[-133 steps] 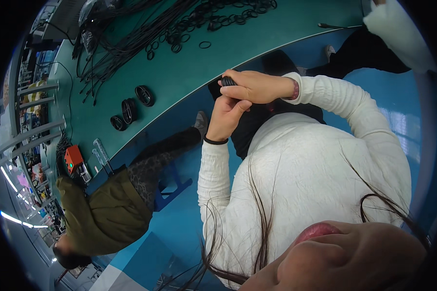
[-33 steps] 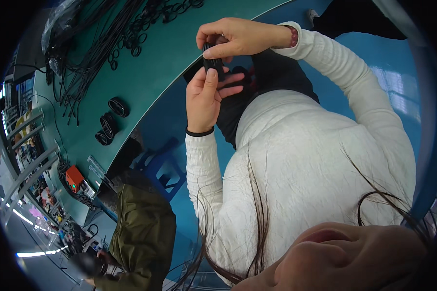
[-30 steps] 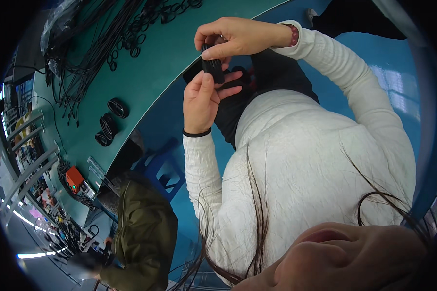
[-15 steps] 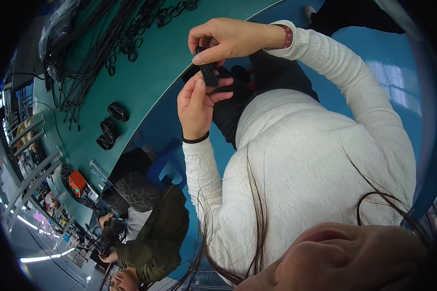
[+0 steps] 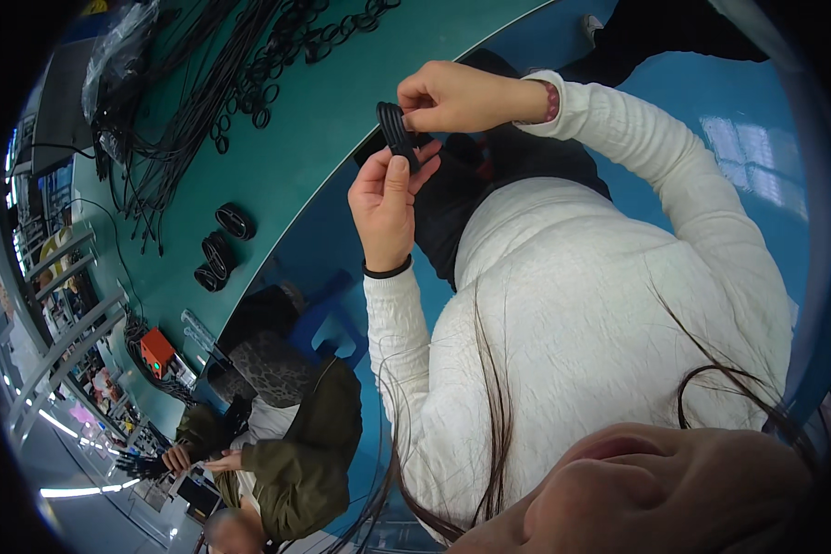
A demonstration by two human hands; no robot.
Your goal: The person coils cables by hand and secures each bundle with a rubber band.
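Observation:
A black cable (image 5: 392, 126), wound into a flat coil of several turns, is held up just off the front edge of the green table. My left hand (image 5: 383, 208) grips its lower end between thumb and fingers, with some fingers stretched out behind it. My right hand (image 5: 466, 97) has its fingers curled, and the thumb and fingertips pinch at the coil's right side. What exactly lies between those fingertips is partly hidden. Nearest on the table are a wound black cable coil (image 5: 235, 222) and two more coils (image 5: 216, 254) close beside it.
Long loose black cables (image 5: 189, 120) and several black rings (image 5: 261, 117) lie across the green table (image 5: 286, 157). Clear plastic wrapping (image 5: 111, 78) is at the far left. A red-orange box (image 5: 157, 351) stands farther along, near a seated co-worker (image 5: 300, 462) handling dark cables.
My right hand has moved up and to the right, off the coil's top to its side. More of the coil now shows. My left hand has shifted slightly right.

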